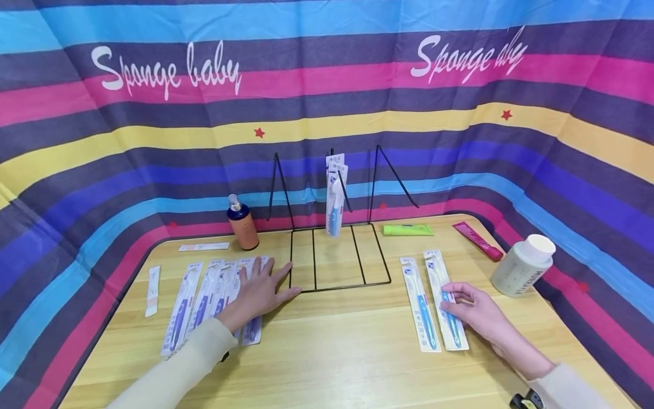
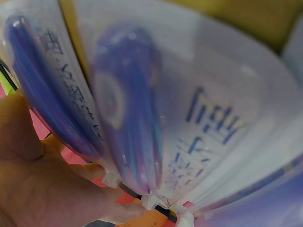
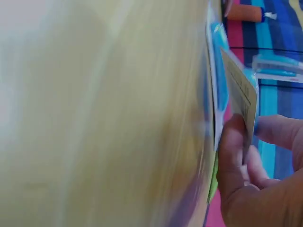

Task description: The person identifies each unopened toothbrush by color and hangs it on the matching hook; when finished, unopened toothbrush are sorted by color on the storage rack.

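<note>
Several packaged purple toothbrushes point(image 1: 179, 312) lie fanned on the table at the left. Over the rightmost of them my left hand point(image 1: 259, 292) is spread with its fingers extended. In the left wrist view the purple packs point(image 2: 128, 85) loom large beside that hand point(image 2: 52, 184). On the right, my right hand point(image 1: 477, 311) pinches the edge of a packaged blue toothbrush point(image 1: 453, 329). The right wrist view shows this pack point(image 3: 241, 90) tilted up between thumb and fingers, its printed back visible. Another packaged blue toothbrush point(image 1: 422, 312) lies just left of it.
A black wire rack point(image 1: 314, 261) stands at the back centre, with packaged blue toothbrushes point(image 1: 334, 210) hanging on its middle hook. Around are an orange-and-blue bottle point(image 1: 244, 227), a green tube point(image 1: 407, 229), a pink tube point(image 1: 477, 241), a white-capped bottle point(image 1: 521, 270) and two slim sachets point(image 1: 152, 291).
</note>
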`<state>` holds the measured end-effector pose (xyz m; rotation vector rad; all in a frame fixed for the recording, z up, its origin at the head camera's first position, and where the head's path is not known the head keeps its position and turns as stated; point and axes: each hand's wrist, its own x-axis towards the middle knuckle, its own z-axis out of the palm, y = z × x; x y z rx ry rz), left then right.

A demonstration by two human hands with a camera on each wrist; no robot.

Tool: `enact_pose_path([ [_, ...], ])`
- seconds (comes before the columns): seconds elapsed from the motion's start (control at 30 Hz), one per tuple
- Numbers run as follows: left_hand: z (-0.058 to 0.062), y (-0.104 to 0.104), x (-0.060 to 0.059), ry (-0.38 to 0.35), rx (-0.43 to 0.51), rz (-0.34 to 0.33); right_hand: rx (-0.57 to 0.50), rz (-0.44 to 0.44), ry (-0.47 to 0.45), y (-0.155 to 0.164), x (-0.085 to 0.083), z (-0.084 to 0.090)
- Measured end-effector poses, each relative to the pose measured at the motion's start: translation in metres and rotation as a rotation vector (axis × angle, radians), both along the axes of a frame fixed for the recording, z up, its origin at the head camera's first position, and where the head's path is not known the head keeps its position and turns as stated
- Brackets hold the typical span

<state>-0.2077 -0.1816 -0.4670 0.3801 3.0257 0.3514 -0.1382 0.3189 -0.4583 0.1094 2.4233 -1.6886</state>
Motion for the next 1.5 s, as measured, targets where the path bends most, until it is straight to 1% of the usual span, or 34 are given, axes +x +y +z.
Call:
enact_pose_path([
  [0.1, -0.001, -0.001, 0.0, 0.007, -0.004, 0.0, -0.098, -0.022, 0.01, -0.009, 0.005, 0.003],
  [0.27, -0.001, -0.001, -0.001, 0.005, 0.001, -0.002, -0.205, -0.063, 0.055, -0.033, 0.013, 0.012],
  [0.43, 0.0, -0.002, -0.002, 0.004, -0.001, 0.001, -0.29, -0.048, 0.114, -0.062, 0.015, 0.02],
  [0.5, 0.0, -0.002, -0.002, 0.006, -0.004, 0.001, -0.302, -0.023, 0.142, -0.075, 0.015, 0.023],
  [0.73, -0.001, -0.002, -0.002, 0.006, -0.008, 0.0, -0.313, 0.059, 0.292, -0.117, 0.011, 0.038],
  [0.93, 0.0, 0.001, 0.0, 0.002, -0.002, 0.003, -0.357, 0.112, 0.406, -0.142, 0.007, 0.055],
  [1.0, 0.0, 0.001, 0.0, 0.0, -0.001, 0.005, -0.36, 0.123, 0.425, -0.148, 0.004, 0.059],
  [1.1, 0.0, 0.002, 0.001, 0.001, -0.006, 0.005, -0.361, 0.132, 0.441, -0.156, -0.002, 0.06],
  [1.2, 0.001, 0.003, 0.001, 0.003, -0.008, 0.002, -0.365, 0.128, 0.434, -0.161, -0.006, 0.058],
  [1.37, 0.003, 0.002, 0.003, 0.005, -0.007, 0.002, -0.374, 0.114, 0.386, -0.168, -0.013, 0.055],
  [1.5, 0.003, 0.0, 0.002, 0.006, -0.004, -0.001, -0.408, 0.119, 0.371, -0.174, -0.026, 0.054],
])
